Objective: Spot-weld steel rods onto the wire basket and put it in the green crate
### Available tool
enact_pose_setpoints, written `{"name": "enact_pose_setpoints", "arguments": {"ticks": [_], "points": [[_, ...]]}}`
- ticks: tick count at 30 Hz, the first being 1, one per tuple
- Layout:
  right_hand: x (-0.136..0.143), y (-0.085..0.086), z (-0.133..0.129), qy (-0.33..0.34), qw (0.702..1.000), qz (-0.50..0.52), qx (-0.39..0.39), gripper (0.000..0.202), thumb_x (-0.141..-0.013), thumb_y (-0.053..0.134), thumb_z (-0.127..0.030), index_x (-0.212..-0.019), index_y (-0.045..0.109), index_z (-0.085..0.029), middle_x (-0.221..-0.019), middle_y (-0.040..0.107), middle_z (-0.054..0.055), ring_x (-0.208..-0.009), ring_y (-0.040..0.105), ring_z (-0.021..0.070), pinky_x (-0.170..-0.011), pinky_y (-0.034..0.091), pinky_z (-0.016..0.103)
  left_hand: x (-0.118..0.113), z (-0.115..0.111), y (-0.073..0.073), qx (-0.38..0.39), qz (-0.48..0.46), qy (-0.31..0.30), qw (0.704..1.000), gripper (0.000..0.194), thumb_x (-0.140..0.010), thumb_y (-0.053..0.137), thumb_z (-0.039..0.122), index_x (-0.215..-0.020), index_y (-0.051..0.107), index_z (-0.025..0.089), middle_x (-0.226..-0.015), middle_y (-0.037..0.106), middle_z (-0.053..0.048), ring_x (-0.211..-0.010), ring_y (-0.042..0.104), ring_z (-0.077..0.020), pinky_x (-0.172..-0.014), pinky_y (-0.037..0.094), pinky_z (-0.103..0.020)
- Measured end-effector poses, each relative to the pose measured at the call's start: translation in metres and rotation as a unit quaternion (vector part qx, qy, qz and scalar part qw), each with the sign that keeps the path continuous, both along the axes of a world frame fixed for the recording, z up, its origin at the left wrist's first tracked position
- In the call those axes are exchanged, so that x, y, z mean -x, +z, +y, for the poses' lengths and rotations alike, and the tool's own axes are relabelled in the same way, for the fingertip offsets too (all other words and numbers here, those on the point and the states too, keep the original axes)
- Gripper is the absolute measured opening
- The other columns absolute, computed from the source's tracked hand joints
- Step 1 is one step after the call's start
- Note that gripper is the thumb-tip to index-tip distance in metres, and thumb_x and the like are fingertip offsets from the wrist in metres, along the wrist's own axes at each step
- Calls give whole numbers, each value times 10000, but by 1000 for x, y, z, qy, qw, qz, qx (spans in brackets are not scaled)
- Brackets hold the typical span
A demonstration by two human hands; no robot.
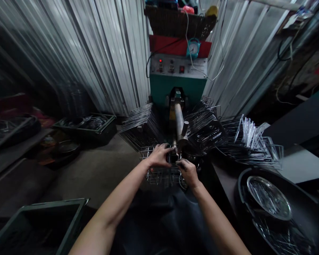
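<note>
Alignment, we judge: left hand (159,156) open at the wire frame (159,173)'s far edge, right hand (188,172) pinched (on what, unclear), steadiness needed next.

The grey floor (106,173) carries a green crate (102,132) of metal parts. At left, a bench (18,145) bears a round tray (33,131) of wire pieces. At right, a dull surface (227,182) bears a black tub (240,187), with wire frames (251,141) near it; their support is too dark to tell.
</note>
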State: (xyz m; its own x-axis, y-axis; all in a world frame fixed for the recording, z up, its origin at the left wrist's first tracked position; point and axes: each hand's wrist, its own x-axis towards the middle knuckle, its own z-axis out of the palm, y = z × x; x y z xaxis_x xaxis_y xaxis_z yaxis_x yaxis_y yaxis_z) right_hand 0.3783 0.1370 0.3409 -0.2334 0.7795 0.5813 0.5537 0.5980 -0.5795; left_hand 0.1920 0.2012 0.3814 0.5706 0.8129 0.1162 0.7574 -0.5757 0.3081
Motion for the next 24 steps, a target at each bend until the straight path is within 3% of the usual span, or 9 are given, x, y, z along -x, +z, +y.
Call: {"name": "enact_pose_setpoints", "arguments": {"ticks": [5,8,10,13,16,18,20,24], "points": [[3,4,1,-2,1000,23,15,134,-860,506,-247,-850,636,-217,-875,644,52,-792,615,174,-731,498,284,1,0,-2,36,-14,9,999,818,-525,727,481,-1264,447,267,-1357,391,-106,-1251,353,-298,-1012,279,-435],[-2,2,-11,-4,997,60,37,156,-839,549,-283,-953,635,-222,-966,641,62,-889,605,192,-819,482,320,1,1,-5,41,-21,18,999,832,-527,726,488,-1273,436,262,-1368,377,-105,-1260,338,-299,-1019,272,-433],[-10,-11,-29,-27,991,97,86,251,-815,588,-312,-1046,605,-216,-1005,635,67,-911,602,201,-831,482,333,1,3,-6,27,-20,11,999,863,-509,737,485,-1281,426,258,-1374,365,-116,-1270,316,-312,-1031,238,-463],[-28,-49,-66,-103,963,158,195,295,-792,608,-362,-1027,598,-184,-923,658,70,-838,627,217,-742,520,328,1,9,-5,15,-18,-4,1000,872,-493,746,477,-1277,431,259,-1376,356,-124,-1270,308,-320,-1035,211,-494],[-43,-92,-101,-164,947,178,211,274,-791,574,-427,-897,632,-182,-830,668,72,-768,637,240,-663,537,338,0,16,-4,20,-24,5,1000,847,-504,740,470,-1270,433,279,-1372,363,-107,-1277,301,-312,-1037,210,-497],[-48,-110,-115,-176,945,183,206,287,-812,532,-441,-916,638,-195,-775,655,58,-715,632,231,-607,535,323,-1,19,-4,23,-30,14,999,834,-513,736,462,-1269,432,283,-1370,366,-98,-1275,309,-300,-1041,217,-480],[-50,-116,-122,-172,941,192,218,313,-833,499,-435,-998,619,-198,-685,615,31,-606,603,199,-529,514,287,-2,21,-4,25,-35,24,999,826,-518,736,448,-1267,436,273,-1369,366,-101,-1270,320,-291,-1045,223,-461],[-49,-109,-121,-185,921,238,248,360,-861,450,-433,-1110,525,-185,-622,541,-12,-474,500,140,-478,463,248,-3,27,-4,32,-37,41,998,813,-529,730,452,-1263,449,246,-1368,364,-119,-1264,332,-289,-1047,231,-439]]}}
